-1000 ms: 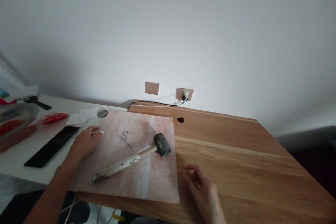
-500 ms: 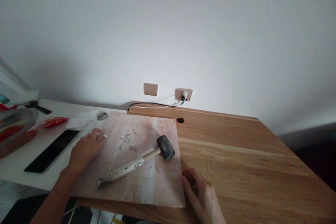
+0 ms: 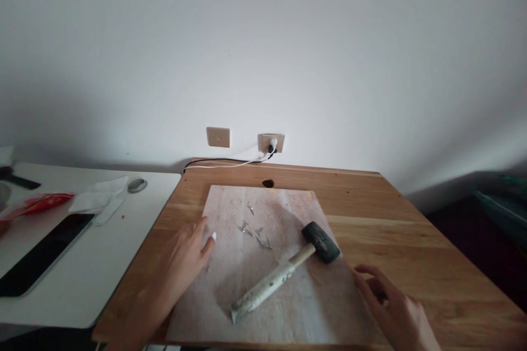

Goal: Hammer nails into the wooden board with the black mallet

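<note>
A flat, pale board [image 3: 284, 307] with reddish-brown stains lies on the wooden desk. My left hand [image 3: 187, 258] is at its left edge, the thumb over the top face and the other fingers along the side. At the right edge, my right hand [image 3: 387, 301] has thumb and fingertips closed on the board. A black-headed rubber mallet [image 3: 272, 285] rests diagonally across the board, its head toward the upper right. Left of the mallet head lie several small silver fasteners [image 3: 256, 233], blurred, either nails or screws.
The wooden desk [image 3: 391, 230] has a dark cable hole [image 3: 268, 183] near the wall. Cables [image 3: 230, 162] run to a wall socket [image 3: 272, 142]. On the white table [image 3: 78, 279] are a phone [image 3: 45, 252], tissues [image 3: 99, 197] and a red packet [image 3: 43, 204].
Both hands and the board have moved right, off the white table's edge and fully over the wooden desk. The mallet and fasteners rode along. The view also shifted a little.
</note>
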The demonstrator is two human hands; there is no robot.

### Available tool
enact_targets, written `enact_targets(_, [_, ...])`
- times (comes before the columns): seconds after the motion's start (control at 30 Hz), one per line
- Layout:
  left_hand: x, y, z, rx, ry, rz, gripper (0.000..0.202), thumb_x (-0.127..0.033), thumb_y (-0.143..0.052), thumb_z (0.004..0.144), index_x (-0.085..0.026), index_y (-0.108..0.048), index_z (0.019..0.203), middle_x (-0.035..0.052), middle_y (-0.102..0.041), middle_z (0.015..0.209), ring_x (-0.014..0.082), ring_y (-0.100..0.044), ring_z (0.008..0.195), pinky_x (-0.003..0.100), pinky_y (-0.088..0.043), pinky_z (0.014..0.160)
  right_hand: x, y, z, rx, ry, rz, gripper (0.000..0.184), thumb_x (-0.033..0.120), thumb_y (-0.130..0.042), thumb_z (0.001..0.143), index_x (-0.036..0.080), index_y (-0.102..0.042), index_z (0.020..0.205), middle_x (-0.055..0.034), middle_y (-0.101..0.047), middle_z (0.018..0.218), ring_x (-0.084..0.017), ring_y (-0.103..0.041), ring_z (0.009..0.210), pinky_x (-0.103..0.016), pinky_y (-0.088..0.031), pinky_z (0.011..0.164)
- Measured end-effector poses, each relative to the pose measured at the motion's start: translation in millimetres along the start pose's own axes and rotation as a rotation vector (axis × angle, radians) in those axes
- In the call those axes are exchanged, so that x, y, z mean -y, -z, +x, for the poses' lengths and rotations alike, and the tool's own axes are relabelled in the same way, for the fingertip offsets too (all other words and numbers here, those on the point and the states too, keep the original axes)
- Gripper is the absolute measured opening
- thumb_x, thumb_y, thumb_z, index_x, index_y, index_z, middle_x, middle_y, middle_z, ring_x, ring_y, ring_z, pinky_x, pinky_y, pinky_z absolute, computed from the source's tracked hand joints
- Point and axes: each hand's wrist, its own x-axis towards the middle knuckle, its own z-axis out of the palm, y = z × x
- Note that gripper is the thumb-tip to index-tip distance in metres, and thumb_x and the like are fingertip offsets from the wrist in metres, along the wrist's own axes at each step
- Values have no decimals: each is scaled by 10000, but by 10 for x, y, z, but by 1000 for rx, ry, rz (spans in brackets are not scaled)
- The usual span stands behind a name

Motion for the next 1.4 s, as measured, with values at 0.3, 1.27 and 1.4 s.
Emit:
enact_targets(0.3, [-249,-13,76,36,-119,-131,339,-257,-506,968,-179,-666,1257,129,-792,1134,304,-766,998,421,-583,897,-417,200,-92,-21,-204,-108,414,662,-594,813,322,-759,982,-8,-843,810,-263,-801,686,-309,-598,601])
enact_targets(1.27, [-1615,150,1503,595,-726,-317,95,-111,-641,792,-195,-678,767,-9,-687,778,148,-598,704,258,-388,638,573,-426,-392,15,115,194,419,551,-461,1071,237,-673,1248,58,-592,623,-137,-582,497,-213,-485,545])
enact_targets(1.4, [-1600,179,1497,531,-745,-334,132,-95,-627,809,-198,-707,785,5,-702,815,162,-622,750,263,-406,673,727,-442,-320,139,75,183,533,593,-442,1067,234,-639,1408,42,-622,609,-163,-614,506,-239,-495,566])
